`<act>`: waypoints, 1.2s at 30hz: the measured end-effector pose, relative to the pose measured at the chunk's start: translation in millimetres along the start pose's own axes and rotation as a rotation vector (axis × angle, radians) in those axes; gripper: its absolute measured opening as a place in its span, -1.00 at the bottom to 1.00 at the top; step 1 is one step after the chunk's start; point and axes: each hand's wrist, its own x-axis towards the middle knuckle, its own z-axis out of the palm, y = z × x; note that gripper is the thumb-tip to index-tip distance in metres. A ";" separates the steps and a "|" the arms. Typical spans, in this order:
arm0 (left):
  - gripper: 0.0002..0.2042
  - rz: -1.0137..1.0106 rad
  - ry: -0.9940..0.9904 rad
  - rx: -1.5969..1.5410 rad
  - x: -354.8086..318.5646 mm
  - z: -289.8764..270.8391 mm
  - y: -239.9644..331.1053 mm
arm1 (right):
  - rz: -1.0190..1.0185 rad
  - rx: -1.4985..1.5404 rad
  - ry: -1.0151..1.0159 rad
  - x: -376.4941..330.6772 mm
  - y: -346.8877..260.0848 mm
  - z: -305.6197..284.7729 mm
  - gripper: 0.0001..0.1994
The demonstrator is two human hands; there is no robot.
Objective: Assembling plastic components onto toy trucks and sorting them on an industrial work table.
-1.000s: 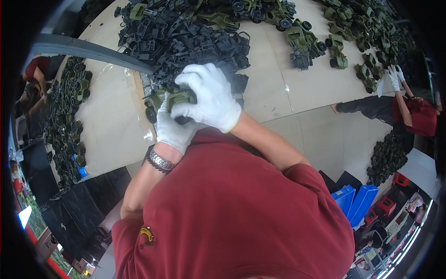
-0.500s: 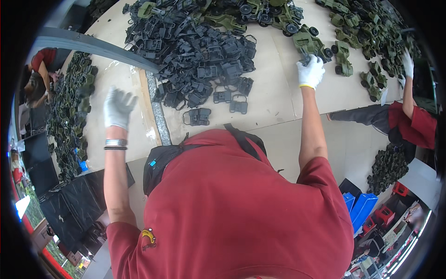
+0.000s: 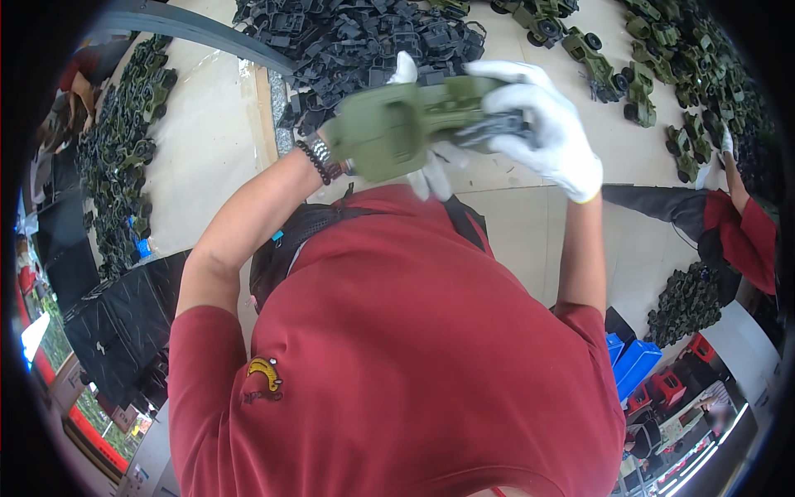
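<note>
In front of my chest a green toy vehicle body (image 3: 377, 132) hangs in the air, its edges smeared by motion. My right hand (image 3: 551, 132), in a white glove, is closed round its right end, along with a dark grey part (image 3: 497, 128) under the fingers. Behind the body is my gloved left hand (image 3: 431, 176); its thumb shows above the body and fingertips below, while the palm is hidden. It seems to hold the body from behind. Beyond my hands lies a big heap of dark grey plastic frames (image 3: 356, 41) on the table (image 3: 203, 141).
Green toy vehicles (image 3: 592, 62) lie at the far right, with a large pile (image 3: 679, 74) beyond. Another row of them (image 3: 124, 157) lines the left. A grey metal bar (image 3: 199, 29) crosses at upper left. At right a co-worker's arm (image 3: 733, 178) reaches in, above blue bins (image 3: 633, 364).
My right hand has come back from the far right of the table with a green toy vehicle body. My left hand has swung inward from the left, behind that body.
</note>
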 end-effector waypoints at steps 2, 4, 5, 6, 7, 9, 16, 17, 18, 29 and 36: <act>-0.04 0.075 0.149 0.044 -6.2 28.5 -12.5 | -0.019 0.009 -0.023 12.4 -7.3 7.9 -0.49; -0.15 0.259 0.398 -0.040 -22.3 23.6 -22.7 | 0.113 0.339 0.086 19.8 -13.5 8.4 -0.43; -0.20 0.178 0.177 0.145 -28.1 18.3 -17.4 | 0.017 0.820 0.374 16.9 4.4 31.5 -0.41; -0.22 0.275 0.392 0.103 -36.5 19.2 -19.4 | 0.172 0.565 0.378 6.0 25.3 35.5 -0.42; -0.24 0.371 0.609 0.062 -46.3 21.2 -20.7 | 0.318 0.307 0.376 -8.3 52.4 35.6 -0.43; -0.26 0.405 0.470 0.049 -49.9 36.9 -12.6 | 0.802 -0.014 0.201 -49.6 128.4 75.6 -0.45; -0.35 0.544 0.875 0.020 -71.8 28.3 -25.5 | 0.659 -0.429 0.210 -86.7 177.3 154.0 -0.64; -0.37 0.595 0.929 0.040 -73.4 22.4 -28.5 | 0.680 -0.427 0.244 -94.6 183.9 151.4 -0.67; -0.39 0.607 0.908 -0.023 -72.9 25.2 -29.6 | 0.630 -0.446 0.366 -95.9 176.1 147.1 -0.72; -0.49 0.704 0.893 -0.066 -49.4 32.7 -23.9 | 0.732 -0.935 0.065 -159.2 127.7 116.0 -0.52; -0.56 0.668 0.971 -0.091 -28.0 36.8 -25.5 | 0.805 -0.786 -0.064 -148.3 157.1 93.8 -0.30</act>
